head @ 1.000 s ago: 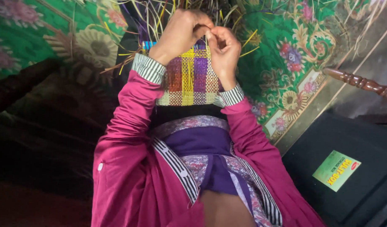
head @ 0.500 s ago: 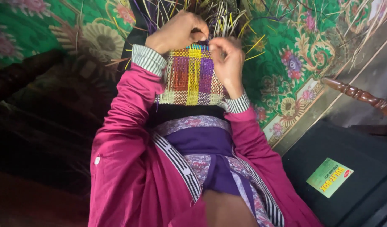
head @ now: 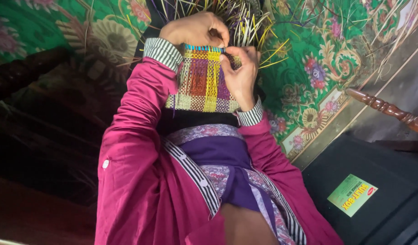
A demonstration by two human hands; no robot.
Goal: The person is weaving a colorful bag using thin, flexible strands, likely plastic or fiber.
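The woven mat (head: pixel 202 79) rests on the lap so both hands reach its 12 o'clock edge: left hand (head: pixel 195 29) curls over it, right hand (head: pixel 238 72) pinches a strand (loose strips (head: pixel 245 20) fan beyond).

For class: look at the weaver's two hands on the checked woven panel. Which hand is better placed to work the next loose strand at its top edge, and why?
Probably the right hand: its fingers pinch at the top edge of the woven panel, beside the loose strands. The left hand curls over the panel's upper left corner, seemingly steadying it.
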